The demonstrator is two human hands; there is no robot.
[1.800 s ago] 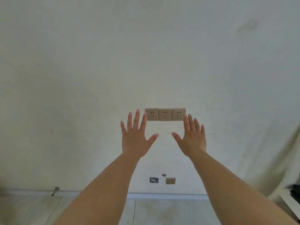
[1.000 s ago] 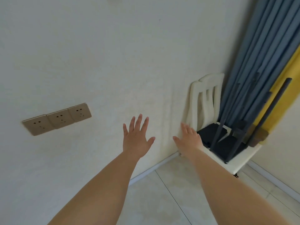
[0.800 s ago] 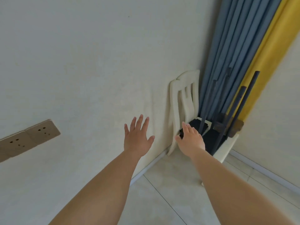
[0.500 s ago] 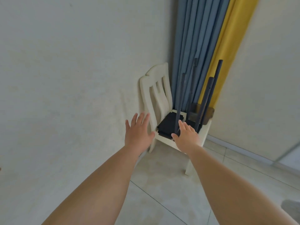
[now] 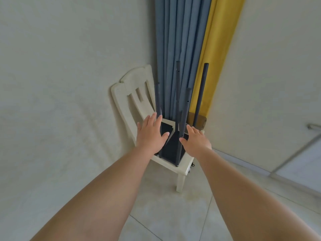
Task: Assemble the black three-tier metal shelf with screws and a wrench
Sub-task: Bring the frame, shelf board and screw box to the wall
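Left hand [image 5: 151, 134] and right hand [image 5: 196, 141] — fingers spread, holding nothing — flank black poles [image 5: 177, 108] on a chair [image 5: 129, 94].

No readable text, label or number anywhere — nothing legible.

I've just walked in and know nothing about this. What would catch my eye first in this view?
Two bare hands, the left hand and the right hand, reach forward with open fingers toward a white chair in the room's corner. On its seat lie black panels, with four dark poles standing up among them. Behind hang blue curtains and a bright yellow curtain.
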